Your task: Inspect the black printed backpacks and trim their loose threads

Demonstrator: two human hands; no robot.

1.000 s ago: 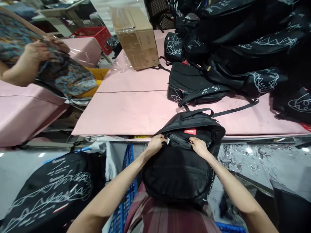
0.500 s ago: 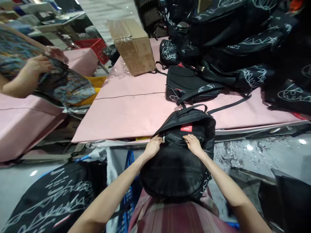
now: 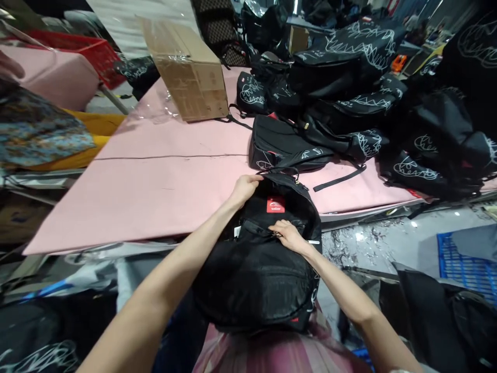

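A black backpack (image 3: 252, 285) rests on my lap against the table edge, its main compartment gaping toward me. Inside, a red label (image 3: 275, 204) shows on the back wall, and a small white tag (image 3: 237, 231) sticks out at the left. My left hand (image 3: 247, 187) is closed on the upper left rim of the opening. Lower down, my right hand (image 3: 286, 234) pinches the black fabric edge across the middle of the opening; its fingertips are partly hidden by the cloth.
On the pink-topped table (image 3: 155, 191), another black backpack (image 3: 287, 142) lies just beyond mine. Several more are piled at the right. A cardboard box (image 3: 194, 77) stands at the back. Another person's patterned clothing (image 3: 39, 124) shows at left; a blue crate (image 3: 462, 259) sits lower right.
My left hand has moved from the left side of the opening up to its top rim, and the backpack gapes wider. My right hand stays on the fabric edge. The view has swung right.
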